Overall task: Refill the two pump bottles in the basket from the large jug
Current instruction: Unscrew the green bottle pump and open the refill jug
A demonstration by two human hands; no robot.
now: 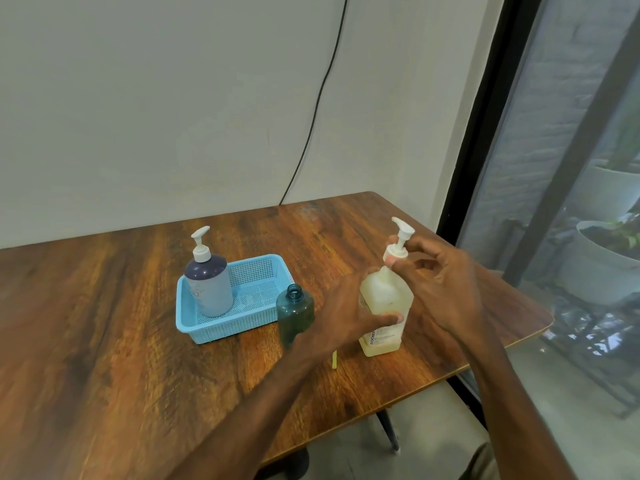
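Observation:
The large translucent jug (384,299) of yellowish liquid stands on the table at the right, with a white pump (400,242) on top. My left hand (343,317) wraps around the jug's body from the left. My right hand (440,282) pinches the collar of the jug's pump with thumb and fingertips. A green bottle (296,311) with no cap stands on the table between the jug and the blue basket (256,325). A grey and dark blue pump bottle (209,285) stands upright in the basket's left end.
The wooden table (121,341) ends close to the right of the jug. A small yellow strip (334,360) lies on the table near my left wrist. A black cable (311,126) runs down the wall behind. A window (571,202) is at the right.

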